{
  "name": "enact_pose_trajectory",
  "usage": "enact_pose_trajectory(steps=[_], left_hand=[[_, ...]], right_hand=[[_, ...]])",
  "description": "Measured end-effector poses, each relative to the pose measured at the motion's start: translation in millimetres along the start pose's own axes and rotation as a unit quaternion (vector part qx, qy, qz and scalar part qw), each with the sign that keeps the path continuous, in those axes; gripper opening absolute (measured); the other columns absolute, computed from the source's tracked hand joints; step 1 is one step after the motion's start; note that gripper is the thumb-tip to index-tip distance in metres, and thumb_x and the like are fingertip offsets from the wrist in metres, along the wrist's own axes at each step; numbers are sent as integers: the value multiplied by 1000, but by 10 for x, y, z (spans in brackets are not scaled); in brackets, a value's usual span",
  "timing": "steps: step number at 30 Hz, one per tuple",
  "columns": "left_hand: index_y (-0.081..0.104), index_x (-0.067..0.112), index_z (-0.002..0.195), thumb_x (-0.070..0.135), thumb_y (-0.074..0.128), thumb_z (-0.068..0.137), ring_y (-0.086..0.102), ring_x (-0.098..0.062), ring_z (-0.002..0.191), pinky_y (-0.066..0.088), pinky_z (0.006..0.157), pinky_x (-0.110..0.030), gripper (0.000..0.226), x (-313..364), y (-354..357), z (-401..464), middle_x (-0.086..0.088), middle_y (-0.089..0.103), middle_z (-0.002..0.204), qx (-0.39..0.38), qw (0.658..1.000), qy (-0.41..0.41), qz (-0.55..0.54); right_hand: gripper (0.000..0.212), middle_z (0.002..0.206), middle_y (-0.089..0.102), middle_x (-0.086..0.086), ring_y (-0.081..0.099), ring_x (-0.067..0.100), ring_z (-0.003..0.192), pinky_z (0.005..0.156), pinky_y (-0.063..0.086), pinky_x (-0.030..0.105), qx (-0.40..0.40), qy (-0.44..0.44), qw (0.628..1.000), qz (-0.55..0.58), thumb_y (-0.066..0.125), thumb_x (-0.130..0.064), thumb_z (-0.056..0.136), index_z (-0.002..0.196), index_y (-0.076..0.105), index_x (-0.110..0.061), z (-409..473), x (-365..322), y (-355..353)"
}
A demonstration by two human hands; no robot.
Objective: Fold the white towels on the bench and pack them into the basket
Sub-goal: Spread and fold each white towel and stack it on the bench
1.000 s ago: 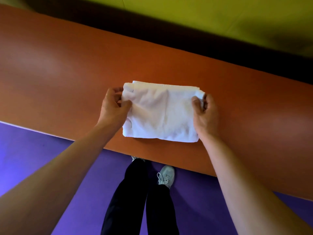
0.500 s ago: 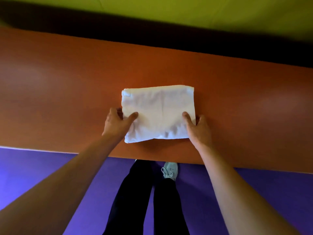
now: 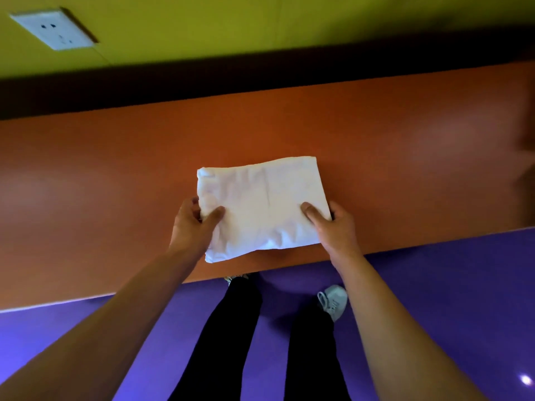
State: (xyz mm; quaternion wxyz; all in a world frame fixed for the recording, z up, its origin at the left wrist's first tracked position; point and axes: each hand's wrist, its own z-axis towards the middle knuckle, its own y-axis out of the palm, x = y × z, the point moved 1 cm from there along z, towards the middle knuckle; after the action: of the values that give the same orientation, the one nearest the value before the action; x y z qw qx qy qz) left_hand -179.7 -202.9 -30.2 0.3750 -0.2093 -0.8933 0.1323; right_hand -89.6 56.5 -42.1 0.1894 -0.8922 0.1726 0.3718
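Folded white towel (image 3: 260, 204) is gripped at its near corners by left hand (image 3: 191, 227) and right hand (image 3: 335, 227), thumbs on top, over orange bench (image 3: 101, 175). No basket in view.

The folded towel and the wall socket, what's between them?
In the head view, only bare orange bench, a dark gap behind it and yellow-green wall lie between the folded towel and the wall socket.

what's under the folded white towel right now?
The orange bench lies below the folded white towel. Left hand and right hand each grip a side, thumbs on top, fingers tucked beneath. Whether the towel is lifted off the bench, or anything else is underneath, is hidden.
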Motion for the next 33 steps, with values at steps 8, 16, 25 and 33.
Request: enact_pose_trajectory(steps=[8,16,25,33], left_hand=[[53,20,124,30,76,88,71,-17,93,60,80,-44,44,456,879,-596,1,70,105,-64,997,46,8],[56,24,119,32,77,86,70,-17,97,58,88,-50,40,672,2157,-1536,5,71,106,-85,995,52,12],[55,14,126,17,74,89,70,-23,101,58,87,-49,43,930,3561,-2378,-3,71,113,-120,991,58,-14],[58,19,116,23,78,82,72,-17,96,58,78,-42,40,1418,4270,-2484,1,72,109,-150,986,72,-22]], right_hand=[[12,98,77,-6,73,9,90,72,60,26,54,-18,997,50,79,-27,88,98,75,-21,-252,147,-1211],[14,95,79,-7,74,8,89,74,60,23,89,-7,989,117,81,-24,87,99,76,-19,-564,356,-2743],[13,85,77,-8,71,2,74,57,50,12,121,-2,987,102,81,-27,86,93,75,-18,-697,463,-4450],[19,90,77,-12,72,2,81,60,54,14,132,-8,986,102,81,-34,86,99,74,-22,-449,291,-5196]])
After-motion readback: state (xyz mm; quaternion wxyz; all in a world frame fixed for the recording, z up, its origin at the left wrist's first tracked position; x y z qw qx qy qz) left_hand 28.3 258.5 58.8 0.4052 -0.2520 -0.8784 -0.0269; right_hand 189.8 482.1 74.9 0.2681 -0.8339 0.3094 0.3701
